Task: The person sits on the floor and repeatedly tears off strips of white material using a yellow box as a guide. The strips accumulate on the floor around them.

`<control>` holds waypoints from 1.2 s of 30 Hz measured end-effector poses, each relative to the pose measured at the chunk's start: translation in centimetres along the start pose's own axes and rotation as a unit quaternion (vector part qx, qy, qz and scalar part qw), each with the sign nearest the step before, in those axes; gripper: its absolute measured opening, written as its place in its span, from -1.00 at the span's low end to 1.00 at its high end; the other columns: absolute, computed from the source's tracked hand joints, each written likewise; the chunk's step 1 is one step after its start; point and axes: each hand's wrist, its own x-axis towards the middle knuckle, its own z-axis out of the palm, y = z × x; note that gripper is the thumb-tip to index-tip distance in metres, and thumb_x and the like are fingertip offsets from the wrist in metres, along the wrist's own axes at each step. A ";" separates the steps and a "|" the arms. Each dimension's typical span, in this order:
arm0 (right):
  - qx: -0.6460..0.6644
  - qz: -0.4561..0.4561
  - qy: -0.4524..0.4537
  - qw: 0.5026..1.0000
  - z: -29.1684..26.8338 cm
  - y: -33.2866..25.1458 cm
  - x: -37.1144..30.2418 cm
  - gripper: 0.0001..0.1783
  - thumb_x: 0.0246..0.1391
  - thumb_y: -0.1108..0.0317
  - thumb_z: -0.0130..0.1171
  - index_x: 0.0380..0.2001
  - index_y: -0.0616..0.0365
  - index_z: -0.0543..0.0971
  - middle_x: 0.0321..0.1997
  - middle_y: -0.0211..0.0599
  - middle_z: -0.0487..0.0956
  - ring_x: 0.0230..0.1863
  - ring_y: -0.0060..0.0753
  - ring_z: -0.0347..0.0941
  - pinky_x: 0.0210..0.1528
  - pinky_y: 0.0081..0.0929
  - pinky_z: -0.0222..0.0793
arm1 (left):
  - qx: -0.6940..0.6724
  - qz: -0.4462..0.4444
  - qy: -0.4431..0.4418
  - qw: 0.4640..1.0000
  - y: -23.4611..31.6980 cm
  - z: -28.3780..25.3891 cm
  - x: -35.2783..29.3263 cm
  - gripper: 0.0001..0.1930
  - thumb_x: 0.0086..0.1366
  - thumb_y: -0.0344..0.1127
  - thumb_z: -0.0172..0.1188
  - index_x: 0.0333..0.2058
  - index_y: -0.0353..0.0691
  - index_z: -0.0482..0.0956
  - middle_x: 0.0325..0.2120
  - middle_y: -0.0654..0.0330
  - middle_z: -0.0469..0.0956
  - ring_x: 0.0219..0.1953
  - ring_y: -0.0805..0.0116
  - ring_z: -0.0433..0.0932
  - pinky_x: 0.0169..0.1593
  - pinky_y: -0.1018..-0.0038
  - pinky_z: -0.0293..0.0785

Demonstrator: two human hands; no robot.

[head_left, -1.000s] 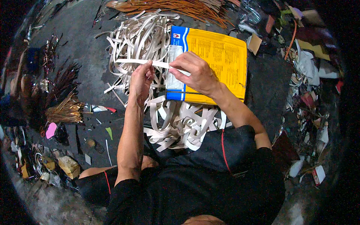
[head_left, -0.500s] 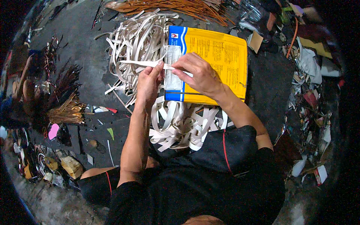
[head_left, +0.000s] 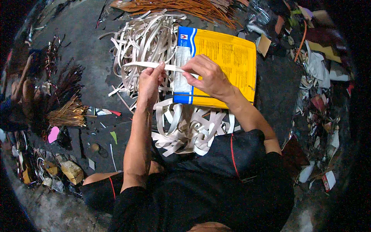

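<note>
A flat white strip (head_left: 172, 67) runs between my two hands, in front of me. My left hand (head_left: 150, 83) pinches it between thumb and fingers, at the right side of a tangled heap of white strips (head_left: 145, 42). My right hand (head_left: 208, 77) grips the same strip farther right, over a yellow and blue flat-sided container (head_left: 232, 50) lying on its side. A pale patch (head_left: 183, 56) covers part of the container's blue end. Below the container, near my lap, lies a looser pile of wider white strips (head_left: 193, 129).
Orange-brown sticks (head_left: 174, 8) lie at the far edge. To the left stands a bundle of thin brown twigs (head_left: 69, 112), with a pink scrap (head_left: 53, 134) near it. Mixed scraps (head_left: 319, 104) litter the dark floor (head_left: 274, 77) along the right.
My left hand has shifted slightly left along the strip, away from the right hand, so more strip shows between them. The right hand has moved a little to the right.
</note>
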 end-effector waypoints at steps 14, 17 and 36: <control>0.000 -0.021 0.013 1.000 0.5 0.0 0.8 -0.89 -0.05 0.46 0.29 -0.41 0.20 0.57 -0.42 -0.27 0.51 -0.35 -0.22 0.45 -0.30 -0.35 0.39 | -0.019 0.000 0.036 0.999 -0.3 -2.0 0.8 -0.76 0.27 -0.19 0.24 -0.36 -0.27 0.54 -0.56 0.36 0.46 -0.56 0.69 0.29 -0.49 0.74 0.19; -0.008 -0.019 0.002 1.000 0.4 0.1 0.6 -0.88 -0.03 0.41 0.27 -0.42 0.20 0.54 -0.42 -0.25 0.49 -0.33 -0.17 0.44 -0.25 -0.33 0.39 | 0.009 0.003 0.039 0.999 0.3 -2.3 0.8 -0.79 0.28 -0.20 0.23 -0.36 -0.25 0.54 -0.56 0.35 0.47 -0.56 0.69 0.31 -0.49 0.74 0.20; -0.025 -0.027 0.004 0.999 0.0 -0.2 0.1 -0.86 -0.09 0.54 0.25 -0.37 0.22 0.59 -0.39 -0.24 0.52 -0.31 -0.19 0.48 -0.24 -0.36 0.44 | 0.167 0.096 -0.014 0.981 2.4 3.5 -2.6 -0.78 0.30 -0.23 0.20 -0.34 -0.31 0.57 -0.54 0.33 0.50 -0.49 0.62 0.36 -0.39 0.64 0.30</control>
